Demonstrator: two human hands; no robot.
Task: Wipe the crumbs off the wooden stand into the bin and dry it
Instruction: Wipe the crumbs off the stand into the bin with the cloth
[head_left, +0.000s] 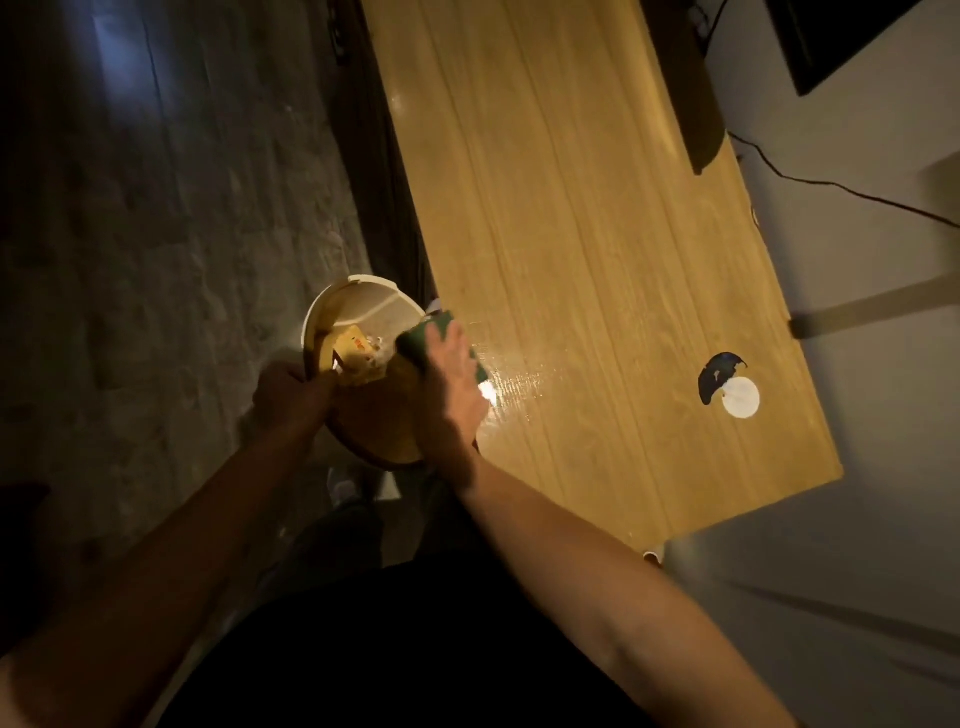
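- Left hand (291, 395): grips rim of round wooden stand (382, 421), tilted over bin (358, 306).
- Right hand (452, 384): presses green sponge (415, 345) at stand's upper edge.
- Bench (597, 260): mostly bare.

Open tabletop (597, 249) rightward; bin (358, 306) and wooden stand (382, 421) crowding left.

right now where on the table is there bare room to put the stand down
Most of the wooden table is bare: the long stretch from the right hand up to the dark object at the far end. The white disc and dark scrap take the right edge. It is crowded at the bin, where the left hand holds the wooden stand under the green sponge.
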